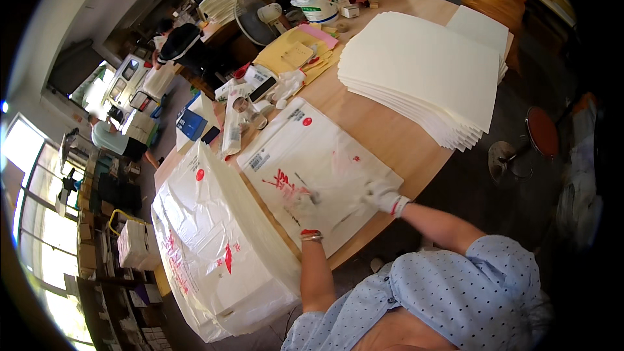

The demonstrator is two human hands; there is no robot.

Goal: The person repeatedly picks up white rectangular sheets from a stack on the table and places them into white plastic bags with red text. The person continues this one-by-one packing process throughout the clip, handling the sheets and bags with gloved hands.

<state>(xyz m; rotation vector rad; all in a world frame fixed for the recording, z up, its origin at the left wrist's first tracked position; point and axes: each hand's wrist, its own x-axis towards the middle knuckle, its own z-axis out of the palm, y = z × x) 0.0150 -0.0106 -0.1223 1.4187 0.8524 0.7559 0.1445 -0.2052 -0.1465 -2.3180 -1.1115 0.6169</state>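
Note:
A flat white package [273, 156] in printed plastic lies on the table before me, with red brush-like marks and a red dot. My left hand [301, 216], in a white glove, is over its near left part; motion smears the fingers. At its right edge, my right hand [385, 197] rests on the plastic in a white glove with a red-trimmed cuff, fingers laid out flat. Left of the package stands a tall stack of similar plastic-wrapped packages [214, 221], its clear film loose and wrinkled.
A fanned stack of white sheets [419, 68] covers the table's right side. Beyond the package are a glass jar [250, 114], a dark phone [262, 89], yellow envelopes [286, 55], a white bucket [314, 1] and a fan [255, 19]. A red stool [541, 131] stands to the right. Other people work farther off.

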